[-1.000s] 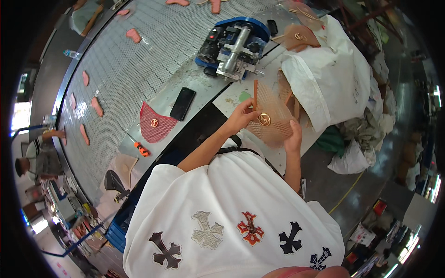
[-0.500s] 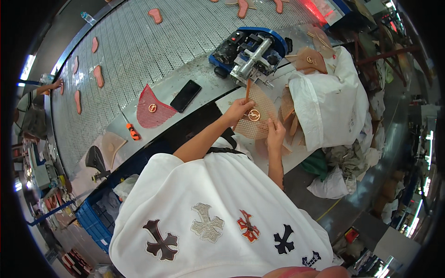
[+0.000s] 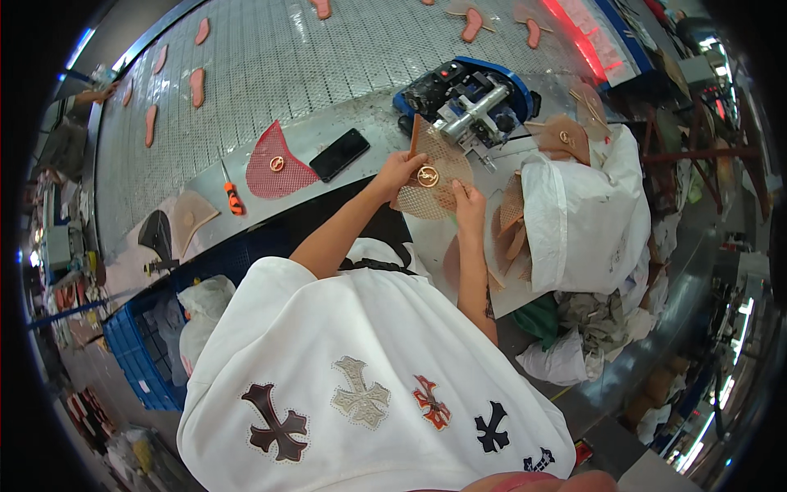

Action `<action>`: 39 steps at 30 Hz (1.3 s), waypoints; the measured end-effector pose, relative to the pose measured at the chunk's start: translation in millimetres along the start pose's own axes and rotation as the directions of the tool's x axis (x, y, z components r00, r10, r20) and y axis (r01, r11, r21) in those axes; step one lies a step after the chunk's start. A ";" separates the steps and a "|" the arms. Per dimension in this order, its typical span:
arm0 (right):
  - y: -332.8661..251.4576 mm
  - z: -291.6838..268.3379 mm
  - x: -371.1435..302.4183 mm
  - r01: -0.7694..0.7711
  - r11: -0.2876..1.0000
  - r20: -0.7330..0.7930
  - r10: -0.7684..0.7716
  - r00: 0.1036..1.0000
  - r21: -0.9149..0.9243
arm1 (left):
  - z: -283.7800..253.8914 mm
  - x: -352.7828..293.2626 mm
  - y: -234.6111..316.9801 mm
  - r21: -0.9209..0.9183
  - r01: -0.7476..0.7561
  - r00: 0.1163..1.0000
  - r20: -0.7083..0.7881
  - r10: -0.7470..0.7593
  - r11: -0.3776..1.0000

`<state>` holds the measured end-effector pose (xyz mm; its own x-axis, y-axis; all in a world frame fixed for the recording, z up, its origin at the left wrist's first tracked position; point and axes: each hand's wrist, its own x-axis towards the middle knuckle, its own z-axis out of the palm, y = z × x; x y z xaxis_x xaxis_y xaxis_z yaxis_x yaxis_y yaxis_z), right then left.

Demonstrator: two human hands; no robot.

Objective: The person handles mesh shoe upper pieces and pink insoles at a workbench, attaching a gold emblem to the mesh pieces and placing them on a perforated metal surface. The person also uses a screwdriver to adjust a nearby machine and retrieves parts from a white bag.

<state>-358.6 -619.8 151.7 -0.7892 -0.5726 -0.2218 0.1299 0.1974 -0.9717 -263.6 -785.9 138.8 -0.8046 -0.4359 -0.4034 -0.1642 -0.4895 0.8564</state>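
Note:
Both my hands hold up a beige mesh piece (image 3: 443,164) with a round gold emblem on it. My left hand (image 3: 398,172) pinches its left edge, where a narrow brown strip (image 3: 415,135) sticks up above the fingers. On the opposite side, the fingers of my right hand (image 3: 468,202) are closed on the lower right edge. Just beyond the piece stands a small blue and metal machine (image 3: 471,102). A red mesh piece (image 3: 275,168) with a similar emblem lies to the left, beside a black phone (image 3: 340,154).
An orange-handled screwdriver (image 3: 234,198) lies on the metal ledge. The wide conveyor (image 3: 270,66) carries several pink sole-shaped pieces. A white sack (image 3: 586,213) stands on the right, near more mesh pieces (image 3: 510,213). A blue crate (image 3: 135,353) sits low at left. Another person's arm (image 3: 94,96) reaches in at far left.
The mesh piece in my hands has shifted left and away from the machine, and its strip no longer meets the machine's front. The whole view has also swung somewhat.

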 end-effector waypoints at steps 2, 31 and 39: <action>9.7 7.5 10.4 0.003 1.000 0.103 -0.005 0.995 0.024 | -10.5 -11.5 -5.8 -0.022 -0.019 0.997 -0.072 0.018 1.000; -10.7 -43.4 -29.9 -0.058 0.995 0.025 0.060 0.998 -0.083 | 34.1 3.9 -14.4 -0.065 0.023 0.999 0.027 -0.021 0.998; -24.3 -7.8 13.8 -0.237 0.971 0.177 0.238 0.955 -0.029 | -3.1 -11.9 8.8 -0.019 -0.067 0.990 -0.128 0.064 0.998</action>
<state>-377.3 -626.2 172.9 -0.6165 -0.6407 -0.4576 0.2954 0.3505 -0.8887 -253.7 -787.4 150.1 -0.7334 -0.5596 -0.3859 -0.0993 -0.4735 0.8752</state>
